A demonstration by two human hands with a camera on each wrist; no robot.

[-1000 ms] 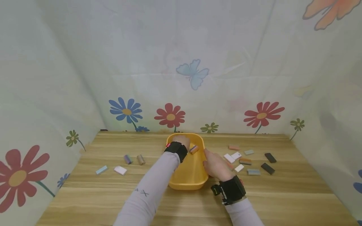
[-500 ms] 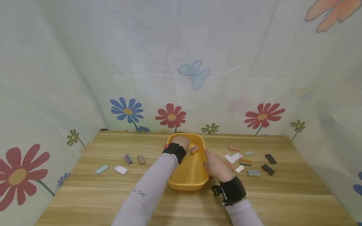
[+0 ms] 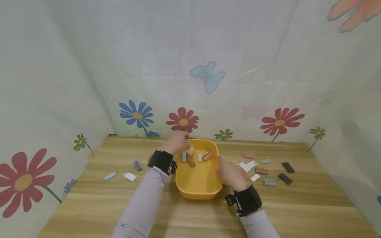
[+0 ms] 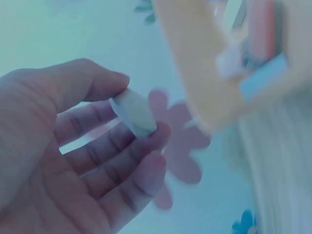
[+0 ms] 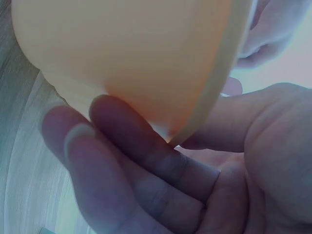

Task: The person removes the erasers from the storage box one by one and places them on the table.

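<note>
Your left hand [image 3: 175, 142] has a pale block [image 4: 134, 113] clamped between thumb and fingers, up near the far left corner of the yellow tub [image 3: 199, 181]; I can't tell whether the block is over the tub or just outside its rim. Held that lightly, it should be easy to let go. Your right hand [image 3: 233, 175] is clamped on the tub's right side — thumb at the rim, fingers against the outer wall — presumably to steady it on the counter [image 3: 190, 218]. Inside, several small blocks [image 3: 190, 161] sit toward the far end. More lie outside: loose blocks [image 3: 270, 182] toward the counter's right edge, and a purple block [image 3: 137, 165], a white block [image 3: 129, 177] and a light blue block [image 3: 110, 176] toward its left.
</note>
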